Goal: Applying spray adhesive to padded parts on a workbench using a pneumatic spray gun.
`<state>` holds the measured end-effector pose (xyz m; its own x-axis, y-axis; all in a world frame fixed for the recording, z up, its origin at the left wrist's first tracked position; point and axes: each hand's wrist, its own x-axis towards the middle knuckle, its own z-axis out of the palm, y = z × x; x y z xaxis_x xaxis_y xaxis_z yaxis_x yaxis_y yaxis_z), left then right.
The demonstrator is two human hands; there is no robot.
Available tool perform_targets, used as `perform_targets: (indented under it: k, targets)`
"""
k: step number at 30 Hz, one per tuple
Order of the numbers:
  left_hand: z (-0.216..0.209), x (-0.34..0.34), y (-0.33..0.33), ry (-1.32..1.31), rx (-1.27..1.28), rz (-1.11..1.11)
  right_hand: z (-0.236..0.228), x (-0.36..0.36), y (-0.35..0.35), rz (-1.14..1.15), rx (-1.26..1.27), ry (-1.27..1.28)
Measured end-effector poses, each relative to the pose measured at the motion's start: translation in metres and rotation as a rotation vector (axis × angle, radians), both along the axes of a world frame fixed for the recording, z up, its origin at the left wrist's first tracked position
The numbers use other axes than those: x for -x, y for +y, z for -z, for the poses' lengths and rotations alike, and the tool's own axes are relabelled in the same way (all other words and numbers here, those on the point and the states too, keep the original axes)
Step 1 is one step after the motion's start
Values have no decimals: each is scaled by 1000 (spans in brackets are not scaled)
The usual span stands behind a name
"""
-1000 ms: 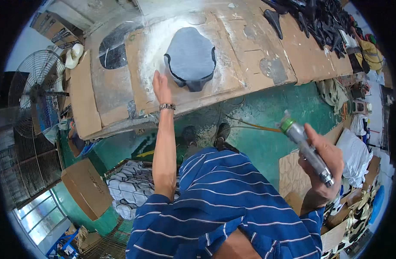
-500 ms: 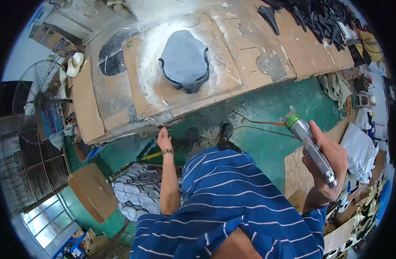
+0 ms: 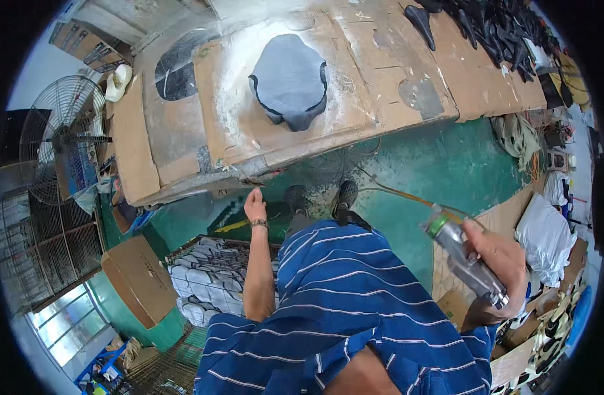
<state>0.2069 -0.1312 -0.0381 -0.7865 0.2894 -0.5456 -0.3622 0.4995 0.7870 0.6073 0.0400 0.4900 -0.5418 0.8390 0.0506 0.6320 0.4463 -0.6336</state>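
My right hand (image 3: 500,260) is wrapped round a grey, tube-shaped tool (image 3: 476,275) with a green band near its far end and a shiny metal fitting at the near end. Its exact kind cannot be made out. My left hand (image 3: 254,208) hangs just below the workbench's front edge, fingers drawn together, close to a small dark and reddish item (image 3: 252,182) there. Whatever the fingers hold, if anything, is too small to see. On the cardboard-covered workbench (image 3: 354,131) lies a grey, rounded fabric piece (image 3: 289,76) with dark edges, well beyond both hands.
Black saddle-shaped pieces (image 3: 473,29) are heaped at the far right of the bench. A thin hose (image 3: 401,192) crosses the green floor. Left stand a caged fan (image 3: 64,137), a cardboard box (image 3: 139,282) and a wire crate of grey-white pieces (image 3: 210,280). A silver bag (image 3: 545,227) lies right.
The bench sits slightly higher in the picture as the view shifts. My right hand has lowered and tilted the tool, its green-banded end swinging nearer to me. My left hand stays by the bench edge.
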Motion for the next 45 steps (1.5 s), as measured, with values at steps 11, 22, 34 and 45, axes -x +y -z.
perform_targets:
  k: [11,22,34,45]
  targets:
    - [-145,36,140,656,-477,140,12,3,0,86,-186,17]
    - [-201,69,252,1267,-236,887,11,-28,3,-24,32,15]
    - [-227,94,296,1344,-238,1061,24,-11,-11,35,39,48]
    - [-277,87,338,1106,-31,1237,40,2,-24,126,92,109]
